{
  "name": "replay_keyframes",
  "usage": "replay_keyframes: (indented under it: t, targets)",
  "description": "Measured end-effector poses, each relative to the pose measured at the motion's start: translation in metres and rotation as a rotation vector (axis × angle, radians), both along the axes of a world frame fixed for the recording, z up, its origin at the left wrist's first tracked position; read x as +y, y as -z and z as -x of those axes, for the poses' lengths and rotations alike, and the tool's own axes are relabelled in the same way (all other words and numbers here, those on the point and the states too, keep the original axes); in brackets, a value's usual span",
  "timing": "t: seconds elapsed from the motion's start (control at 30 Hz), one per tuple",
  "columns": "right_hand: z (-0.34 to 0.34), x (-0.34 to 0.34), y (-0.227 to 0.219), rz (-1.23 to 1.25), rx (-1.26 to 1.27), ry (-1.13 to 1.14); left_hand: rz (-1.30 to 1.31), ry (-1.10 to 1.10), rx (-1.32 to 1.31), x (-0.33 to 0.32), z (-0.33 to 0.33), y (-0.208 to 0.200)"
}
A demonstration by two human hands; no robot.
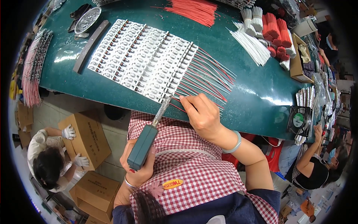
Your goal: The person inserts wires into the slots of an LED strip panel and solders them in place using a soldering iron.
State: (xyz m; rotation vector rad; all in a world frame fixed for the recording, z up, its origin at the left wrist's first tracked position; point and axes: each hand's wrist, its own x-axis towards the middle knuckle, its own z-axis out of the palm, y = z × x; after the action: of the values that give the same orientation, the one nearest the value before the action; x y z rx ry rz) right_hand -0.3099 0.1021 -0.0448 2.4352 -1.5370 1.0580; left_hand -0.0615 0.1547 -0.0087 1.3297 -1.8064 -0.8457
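Note:
My left hand [138, 164] is closed around the boxy dark green handle of a soldering iron [143, 146]. The iron's metal tip meets the near right corner of a white panel of small circuit boards [138, 61], laid flat on the green table. Beside that tip, my right hand [203, 114] pinches thumb and forefinger at the panel's edge, at the end of a wire that the fingers partly hide. Several red and white wires [210, 76] fan out to the right from the panel's right edge.
A dark grey bar [90, 46] and a round metal dish [87, 20] lie left of the panel. Loose red wires [192, 11], white wires [251, 46] and bundled red wires [272, 28] lie farther back. A black fan [299, 120] stands right. Co-workers flank the table, one gripping a carton [89, 138].

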Motion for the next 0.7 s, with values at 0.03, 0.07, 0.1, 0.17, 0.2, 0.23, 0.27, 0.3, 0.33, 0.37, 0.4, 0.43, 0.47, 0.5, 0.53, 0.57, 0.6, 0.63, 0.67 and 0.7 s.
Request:
replay_keyframes:
  t: [0.03,0.07,0.1,0.17,0.2,0.23,0.27,0.3,0.33,0.37,0.4,0.43,0.47,0.5,0.53,0.57,0.6,0.63,0.67,0.7]
  targets:
    - [0.0,0.0,0.0,-0.001,0.002,0.002,0.001,-0.002,0.01,0.001,-0.001,0.001]
    - [0.0,0.0,0.0,-0.001,0.002,0.002,0.001,-0.004,0.02,0.001,-0.002,0.001]
    - [0.0,0.0,0.0,0.002,0.002,0.003,0.001,-0.003,0.019,0.003,-0.004,0.002]
    - [0.0,0.0,0.0,0.006,0.002,0.004,-0.02,0.0,0.004,0.006,-0.008,0.003]
    - [0.0,0.0,0.0,0.006,0.001,0.004,-0.02,-0.001,0.004,0.006,-0.009,0.003]
    - [0.0,0.0,0.0,0.007,0.0,0.004,-0.013,0.005,-0.002,0.006,-0.009,0.002]
    - [0.0,0.0,0.001,0.008,0.0,0.004,-0.007,0.011,-0.008,0.006,-0.01,0.002]
    - [0.0,0.0,0.001,0.006,-0.001,0.005,-0.007,0.01,-0.008,0.006,-0.01,0.002]
    - [-0.001,0.0,0.002,0.005,-0.003,0.007,-0.024,-0.006,0.012,0.007,-0.01,0.002]
    - [-0.001,0.0,0.002,0.005,-0.003,0.006,-0.042,-0.022,0.031,0.007,-0.01,0.002]
    - [-0.001,0.0,0.003,0.007,-0.016,0.008,-0.041,-0.023,0.031,0.008,-0.01,0.002]
    - [-0.001,0.0,0.003,0.008,-0.028,0.01,-0.045,-0.028,0.025,0.008,-0.011,0.002]
    - [-0.002,0.0,0.002,0.008,-0.028,0.008,-0.049,-0.035,0.019,0.009,-0.012,0.002]
    - [-0.003,-0.001,0.0,0.033,-0.031,0.013,-0.049,-0.036,0.018,0.009,-0.012,0.002]
    - [-0.004,-0.001,-0.002,0.058,-0.034,0.018,-0.049,-0.047,0.015,0.01,-0.013,0.002]
    - [-0.004,0.0,-0.001,0.057,-0.033,0.016,-0.049,-0.058,0.013,0.011,-0.013,0.002]
    - [-0.005,0.002,-0.001,0.052,-0.04,0.01,-0.049,-0.06,0.013,0.011,-0.014,0.003]
    - [-0.006,0.004,-0.001,0.046,-0.048,0.005,-0.033,-0.049,0.008,0.012,-0.015,0.005]
    - [-0.006,0.005,0.0,0.046,-0.048,0.004,-0.017,-0.038,0.001,0.012,-0.016,0.006]
    - [-0.008,0.005,0.001,0.038,-0.063,0.009,-0.017,-0.038,0.001,0.013,-0.016,0.006]
